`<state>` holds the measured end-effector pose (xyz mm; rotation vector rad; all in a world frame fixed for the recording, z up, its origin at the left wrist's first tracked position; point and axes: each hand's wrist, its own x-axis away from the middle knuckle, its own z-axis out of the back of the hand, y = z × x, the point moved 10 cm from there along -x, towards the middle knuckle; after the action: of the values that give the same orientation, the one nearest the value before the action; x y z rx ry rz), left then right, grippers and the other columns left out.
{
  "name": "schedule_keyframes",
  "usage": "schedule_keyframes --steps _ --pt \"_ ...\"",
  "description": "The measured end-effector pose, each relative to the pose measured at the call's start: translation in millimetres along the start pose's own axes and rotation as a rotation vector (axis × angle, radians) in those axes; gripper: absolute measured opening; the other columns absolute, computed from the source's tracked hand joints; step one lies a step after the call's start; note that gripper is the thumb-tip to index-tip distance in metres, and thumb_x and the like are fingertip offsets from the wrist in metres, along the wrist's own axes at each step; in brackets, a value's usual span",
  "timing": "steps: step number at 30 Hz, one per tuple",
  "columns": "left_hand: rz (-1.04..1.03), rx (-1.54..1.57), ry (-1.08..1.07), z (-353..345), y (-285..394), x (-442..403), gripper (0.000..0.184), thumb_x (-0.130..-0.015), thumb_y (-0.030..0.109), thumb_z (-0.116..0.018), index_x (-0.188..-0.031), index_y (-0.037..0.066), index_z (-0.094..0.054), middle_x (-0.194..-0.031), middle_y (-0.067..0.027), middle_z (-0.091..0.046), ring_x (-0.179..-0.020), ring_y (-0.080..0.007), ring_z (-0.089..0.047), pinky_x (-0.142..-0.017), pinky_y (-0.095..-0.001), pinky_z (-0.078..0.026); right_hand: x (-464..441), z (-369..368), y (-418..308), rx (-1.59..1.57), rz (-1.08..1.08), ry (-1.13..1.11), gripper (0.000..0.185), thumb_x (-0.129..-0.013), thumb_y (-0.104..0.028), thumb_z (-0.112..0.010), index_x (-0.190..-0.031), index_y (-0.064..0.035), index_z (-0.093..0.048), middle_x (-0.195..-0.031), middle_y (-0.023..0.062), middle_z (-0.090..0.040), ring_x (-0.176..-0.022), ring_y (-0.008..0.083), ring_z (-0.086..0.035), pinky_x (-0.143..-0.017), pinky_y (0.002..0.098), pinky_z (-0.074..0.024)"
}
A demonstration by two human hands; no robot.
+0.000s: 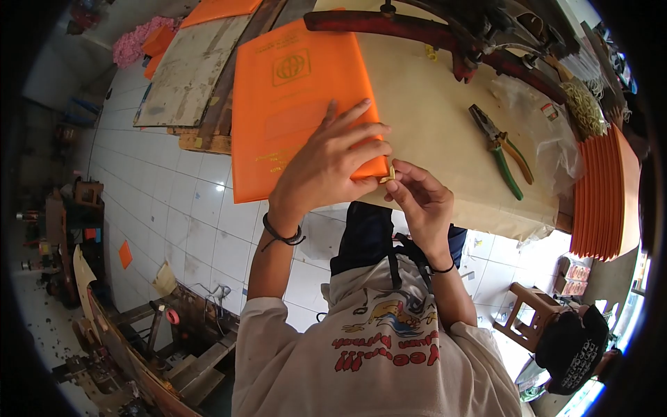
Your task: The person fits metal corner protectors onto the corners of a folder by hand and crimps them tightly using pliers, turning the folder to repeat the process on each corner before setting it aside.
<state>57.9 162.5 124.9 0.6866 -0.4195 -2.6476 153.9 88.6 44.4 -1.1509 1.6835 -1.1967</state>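
Observation:
An orange folder (278, 111) with gold printing lies at the near left part of the paper-covered table and juts past its edge. My left hand (330, 156) rests on the folder's lower right part, fingers spread flat over the cover. At the folder's lower right corner, my right hand (420, 198) pinches a small gold metal corner piece (390, 175) between thumb and fingertip. The piece touches or sits right beside the corner; I cannot tell how far it is on. Pliers (501, 149) with green and orange handles lie to the right.
A dark red metal machine arm (417, 29) crosses the table's far side. Clear plastic wrap (542, 115) lies at the right, near a stack of orange folders (606, 198). A worn board (194, 69) stands at the left. A brown stool (526, 316) is on the floor.

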Motion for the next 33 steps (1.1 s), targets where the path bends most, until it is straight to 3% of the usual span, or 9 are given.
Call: schedule_keyframes --steps 23,29,33 --pt "-0.011 0.009 0.009 -3 -4 3 0.037 -0.067 0.02 -0.081 -0.099 0.009 -0.067 -0.124 0.0029 -0.061 -0.134 -0.0289 -0.043 -0.112 -0.0589 -0.028 -1 -3 5 -0.022 0.02 0.082 0.031 -0.091 -0.001 -0.065 -0.12 0.0078 -0.059 -0.096 0.0088 -0.068 -0.085 0.013 -0.064 -0.076 0.0265 -0.0554" --pt "0.023 -0.008 -0.029 -1 0 4 0.053 -0.068 0.018 -0.08 -0.119 0.017 -0.066 -0.139 -0.005 -0.051 -0.133 -0.0314 -0.044 -0.112 -0.0581 -0.03 3 -1 9 -0.012 0.005 0.121 0.03 -0.091 -0.001 -0.065 -0.119 0.0079 -0.06 -0.095 0.009 -0.067 -0.084 0.0139 -0.064 -0.076 0.0278 -0.0568" --pt "0.09 -0.221 -0.056 -3 -3 17 0.069 -0.069 0.009 -0.074 -0.134 0.026 -0.057 -0.145 -0.0103 -0.044 -0.131 -0.0339 -0.045 -0.11 -0.0567 -0.033 3 1 13 -0.026 0.025 0.114 0.03 -0.09 -0.001 -0.065 -0.119 0.007 -0.06 -0.093 0.0083 -0.066 -0.082 0.0136 -0.064 -0.076 0.0281 -0.0575"
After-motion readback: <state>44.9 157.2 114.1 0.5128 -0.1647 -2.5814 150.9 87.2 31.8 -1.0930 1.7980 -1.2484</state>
